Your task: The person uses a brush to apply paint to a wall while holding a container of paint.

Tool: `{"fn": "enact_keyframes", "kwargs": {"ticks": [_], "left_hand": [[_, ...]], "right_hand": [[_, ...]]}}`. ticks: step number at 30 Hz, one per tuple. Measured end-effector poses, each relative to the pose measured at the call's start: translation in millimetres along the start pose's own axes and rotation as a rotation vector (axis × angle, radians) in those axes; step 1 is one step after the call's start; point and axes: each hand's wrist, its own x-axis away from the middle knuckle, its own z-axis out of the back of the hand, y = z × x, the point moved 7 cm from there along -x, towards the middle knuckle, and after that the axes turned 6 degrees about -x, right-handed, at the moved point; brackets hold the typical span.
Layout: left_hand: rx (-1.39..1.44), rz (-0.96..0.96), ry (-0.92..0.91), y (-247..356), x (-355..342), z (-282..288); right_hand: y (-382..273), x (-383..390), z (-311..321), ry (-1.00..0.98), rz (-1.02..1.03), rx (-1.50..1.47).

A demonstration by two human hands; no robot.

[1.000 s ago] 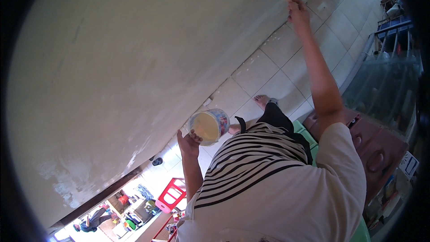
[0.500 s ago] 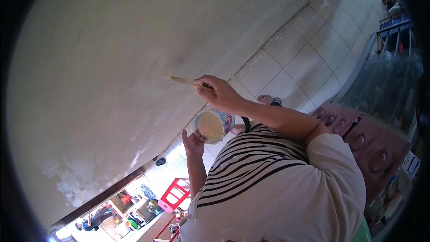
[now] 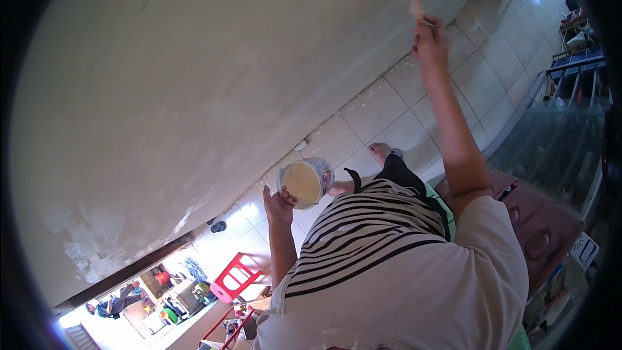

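A small bucket (image 3: 302, 185) of pale cream paint hangs from my left hand (image 3: 280, 206), whose fingers are hooked over its rim. Its open top faces up, and the outside carries a coloured print. My right arm is stretched far out to the upper right. In my right hand (image 3: 430, 40) is a paintbrush (image 3: 414, 1), gripped by its handle, with the pale bristles against or close to the wall (image 3: 227, 78); I cannot tell whether they touch. The brush is slightly blurred.
Light floor tiles (image 3: 376, 110) run along the wall's foot. A brown panelled piece of furniture (image 3: 538, 233) and a glass-topped rack (image 3: 544, 149) stand at my right. At lower left are a red plastic stool (image 3: 236, 279), dark slippers (image 3: 218, 227) and, through a doorway, another person (image 3: 115, 303).
My right hand has swung with the brush from near the bucket out to the upper right along the wall. The left hand and bucket have stayed nearly in place.
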Motion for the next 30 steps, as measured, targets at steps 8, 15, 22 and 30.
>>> {"fn": "enact_keyframes", "kwargs": {"ticks": [8, 15, 22, 30], "left_hand": [[-0.014, 0.028, 0.056, -4.4, -12.4, 12.2], [0.008, 0.024, 0.026, -10.7, -18.8, 22.2], [0.027, -0.002, 0.006, -13.6, -21.0, 26.6], [0.039, 0.004, 0.031, -15.5, -19.2, 30.2]], "right_hand": [[59.4, 156.8, -140.9, -0.385, 0.338, 0.253], [61.9, 222.3, -150.5, -0.919, -0.046, 0.146], [39.8, 92.3, -88.4, -0.657, -0.262, 0.072], [10.9, -20.7, 13.1, -0.146, -0.088, -0.088]]}}
